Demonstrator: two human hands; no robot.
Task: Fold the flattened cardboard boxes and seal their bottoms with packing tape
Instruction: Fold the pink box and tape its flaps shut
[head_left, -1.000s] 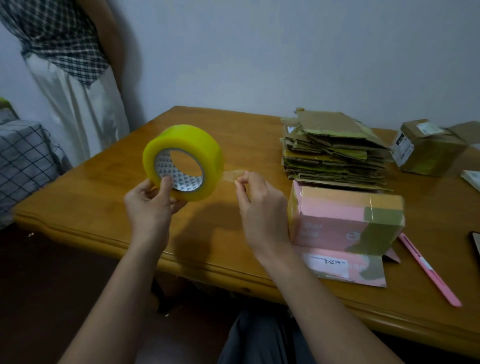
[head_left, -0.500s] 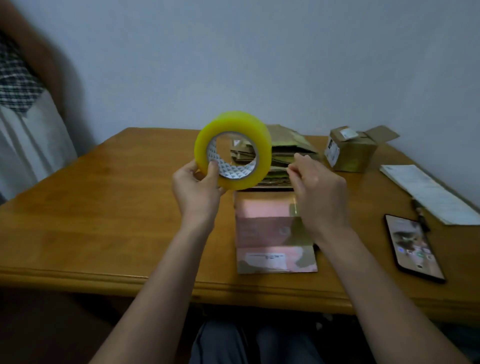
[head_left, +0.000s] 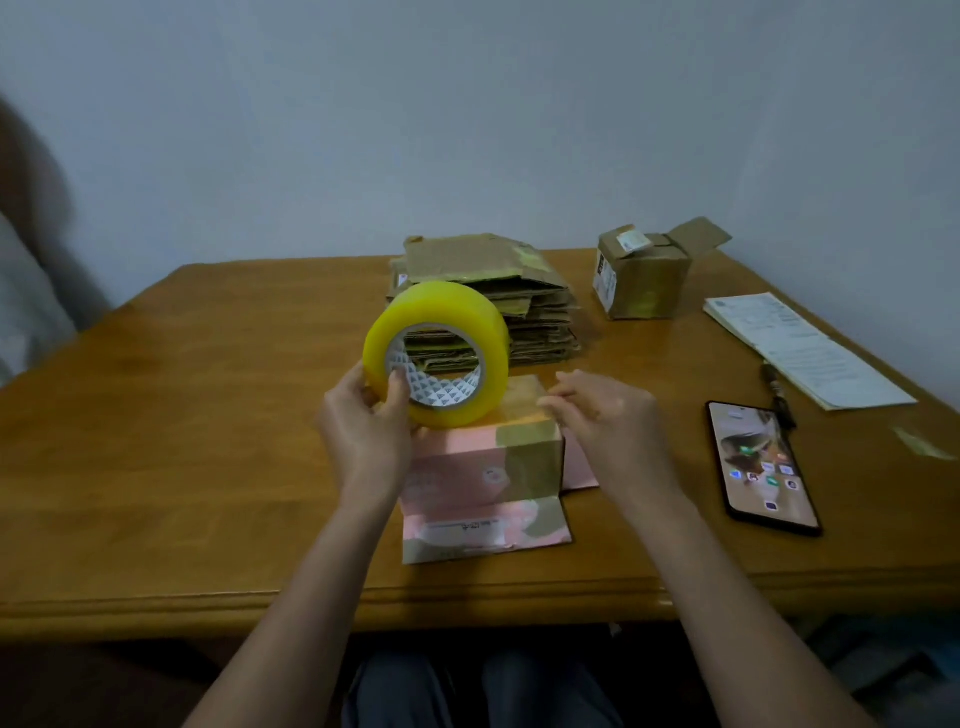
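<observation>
On a wooden counter, a folded pink box awaits taping; flattened cartons sit stacked behind it. Just above the box, the left hand grips the yellow tape roll while the right hand pinches its free end, which likely next needs pressing along the seam.

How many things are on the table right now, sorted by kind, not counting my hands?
Folded boxes: 2, pink box, brown box
Stack of flattened boxes: 1
Tape roll: 1, held above the table
Phone: 1
Pen: 1
Paper sheets: 1 pile
Total: 7
</observation>
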